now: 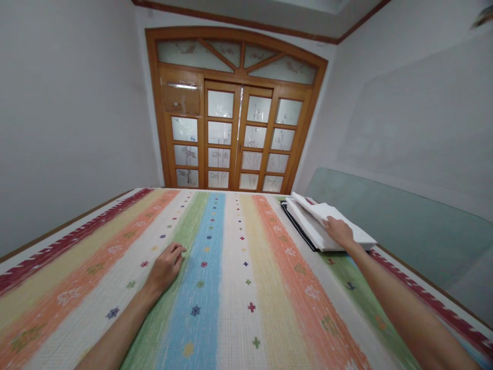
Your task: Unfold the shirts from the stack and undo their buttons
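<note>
On the right side of the striped bedspread (235, 288) lies a small stack of folded cloth. Its upper part is a folded white cloth (358, 231), with a front flap lifted a little. A dark cloth with white stripes (298, 226) shows along the stack's left edge. My right hand (339, 232) is closed on the edge of the white cloth, its fingertips partly hidden behind the fold. My left hand (168, 264) rests on the bedspread near the green and blue stripes, fingers loosely curled together, with nothing visible in them.
The bed reaches toward wooden double doors (238, 139) with frosted panes. A pale green headboard-like panel (389, 216) runs along the right side, just beyond the stack. Plain walls stand at left (73, 103) and right.
</note>
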`<state>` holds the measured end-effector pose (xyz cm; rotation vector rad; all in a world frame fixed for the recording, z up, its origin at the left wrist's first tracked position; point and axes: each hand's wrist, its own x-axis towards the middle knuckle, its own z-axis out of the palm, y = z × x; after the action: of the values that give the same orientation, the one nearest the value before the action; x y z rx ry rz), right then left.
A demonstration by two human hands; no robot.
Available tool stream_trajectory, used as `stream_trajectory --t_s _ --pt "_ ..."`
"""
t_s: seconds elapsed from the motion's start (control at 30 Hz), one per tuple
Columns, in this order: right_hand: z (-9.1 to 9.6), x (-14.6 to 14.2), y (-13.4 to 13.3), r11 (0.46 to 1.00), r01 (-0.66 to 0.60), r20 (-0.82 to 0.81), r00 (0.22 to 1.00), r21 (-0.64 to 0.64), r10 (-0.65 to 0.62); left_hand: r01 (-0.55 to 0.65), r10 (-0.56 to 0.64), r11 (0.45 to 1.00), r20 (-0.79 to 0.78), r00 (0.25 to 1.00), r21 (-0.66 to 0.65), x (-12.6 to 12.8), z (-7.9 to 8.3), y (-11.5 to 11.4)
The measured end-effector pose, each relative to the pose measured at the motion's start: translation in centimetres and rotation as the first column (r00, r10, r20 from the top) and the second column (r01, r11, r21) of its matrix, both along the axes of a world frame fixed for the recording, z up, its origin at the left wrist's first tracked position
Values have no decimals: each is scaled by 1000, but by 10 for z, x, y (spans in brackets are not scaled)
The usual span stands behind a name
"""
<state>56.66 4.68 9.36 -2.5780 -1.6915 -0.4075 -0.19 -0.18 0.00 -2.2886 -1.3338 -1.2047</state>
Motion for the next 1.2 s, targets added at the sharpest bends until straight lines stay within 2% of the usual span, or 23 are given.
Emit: stream_trajectory --t_s 0.1,0.23,0.33,0.5,0.77,1.2 --pt "-6 -9 0 1000 28 -15 1000 4 -28 10 -10 1000 12 1000 -23 0 1 0" --pt "-27 -28 5 997 -35 10 999 -73 36 11 -11 999 9 1000 -48 -1 0 0" --pt "-36 -42 13 999 -38 52 998 -23 39 9 -9 999 -2 1000 -47 -2 -1 1" --pt "-32 -50 26 998 -63 81 995 -3 63 -6 6 999 -15 1000 -33 -4 -4 1" --pt "-24 -41 28 996 -81 102 991 -29 83 0 0 1000 -30 1000 -24 -3 -3 0" --pt "-31 -45 25 993 -114 131 985 -25 116 -59 59 998 7 998 19 -9 -6 0"
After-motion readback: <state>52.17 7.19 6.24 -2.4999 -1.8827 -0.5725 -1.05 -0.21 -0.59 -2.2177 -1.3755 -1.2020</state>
